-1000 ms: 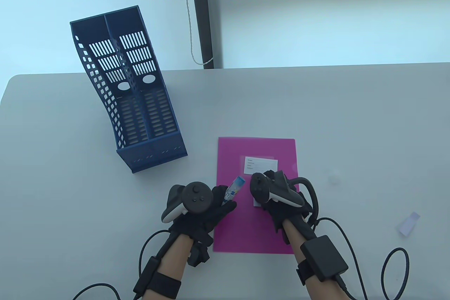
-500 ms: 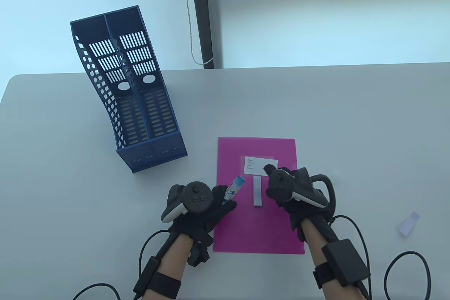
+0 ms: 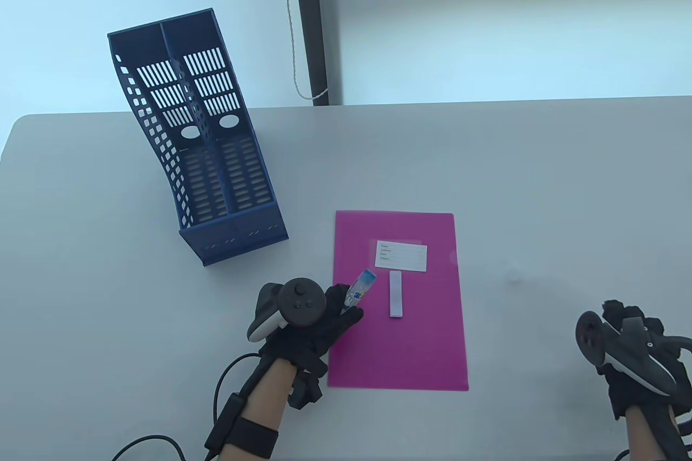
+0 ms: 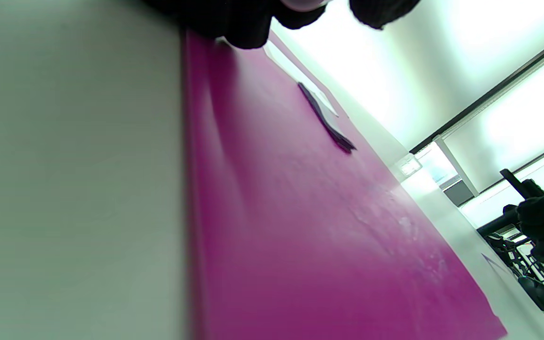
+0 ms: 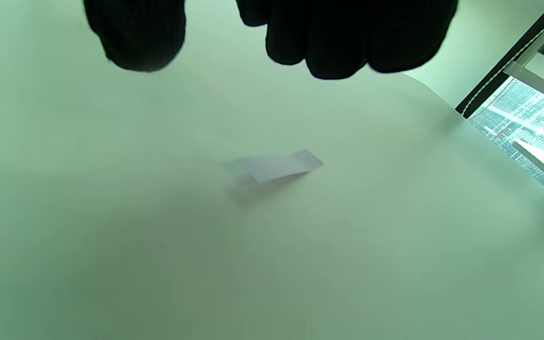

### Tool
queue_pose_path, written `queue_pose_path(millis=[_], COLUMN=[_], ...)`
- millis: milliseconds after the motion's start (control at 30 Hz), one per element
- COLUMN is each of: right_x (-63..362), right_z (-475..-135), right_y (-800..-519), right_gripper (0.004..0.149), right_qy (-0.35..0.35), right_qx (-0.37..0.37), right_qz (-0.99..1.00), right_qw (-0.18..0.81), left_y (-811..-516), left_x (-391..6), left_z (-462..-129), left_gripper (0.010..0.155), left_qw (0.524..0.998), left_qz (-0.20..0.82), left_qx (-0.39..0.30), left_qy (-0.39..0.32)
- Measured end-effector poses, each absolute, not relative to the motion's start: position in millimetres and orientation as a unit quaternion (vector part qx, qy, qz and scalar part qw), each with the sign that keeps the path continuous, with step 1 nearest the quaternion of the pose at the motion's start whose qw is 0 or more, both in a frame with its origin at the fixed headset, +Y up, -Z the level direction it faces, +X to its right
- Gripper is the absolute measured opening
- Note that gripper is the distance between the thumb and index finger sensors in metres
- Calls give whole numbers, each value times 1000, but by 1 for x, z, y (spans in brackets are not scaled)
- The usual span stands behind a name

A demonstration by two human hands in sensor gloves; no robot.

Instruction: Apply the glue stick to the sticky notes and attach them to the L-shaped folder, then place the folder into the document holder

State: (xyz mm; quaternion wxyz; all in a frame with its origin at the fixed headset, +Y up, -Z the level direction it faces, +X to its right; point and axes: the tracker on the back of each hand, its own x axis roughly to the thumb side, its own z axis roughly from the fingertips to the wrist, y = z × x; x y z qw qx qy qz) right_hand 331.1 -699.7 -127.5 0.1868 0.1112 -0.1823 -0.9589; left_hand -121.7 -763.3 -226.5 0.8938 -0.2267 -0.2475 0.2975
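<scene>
Both hands sit low at the near edge of the worktop [image 3: 486, 158]. The left hand [image 3: 308, 320] rests at the left edge of the pink folder [image 3: 400, 342] and grips a glue stick [image 3: 360, 291], whose tip points up and away over the folder. The right hand [image 3: 632, 353] hovers well off to the right, apart from the folder; its fingers hang curled and hold nothing.

Only the right wrist view shows what lies under that hand: a small pale sticky note [image 5: 276, 167] alone on the bare worktop, one end lifted slightly, with the fingertips [image 5: 135, 38] above it and not touching. From the table view this note is hidden behind the hand. The left wrist view looks along the folder at a grazing angle and shows a narrow strip [image 4: 326, 118] lying flat on it; the table view shows it as a pale upright strip [image 3: 396, 294] just below a white printed label [image 3: 401, 255].

Pale grey and matte, the worktop stands before a bright window with a dark vertical frame [image 3: 313, 23] and a hanging cord [image 3: 292, 23]. A blue perforated document holder [image 3: 194, 142] with two compartments stands at the far left, well apart from the folder.
</scene>
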Motion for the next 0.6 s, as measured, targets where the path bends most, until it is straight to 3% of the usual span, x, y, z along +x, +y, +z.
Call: queue_pose_path(millis=[367,600], right_x=[347,354], right_z=[-132,-135], right_y=[-740,-744], right_gripper=[71,65], right_qy=[-283,-273], right_qx=[131,147], right_qz=[-906,-906], right_qw=[287,288], left_y=[-763,-763], left_x=[-122,-122], left_z=[-227,-227], left_gripper=[60,60], left_qw=[894,894], left_qz=[297,298], left_qx=[-226,-227], left_qy=[-247,-247])
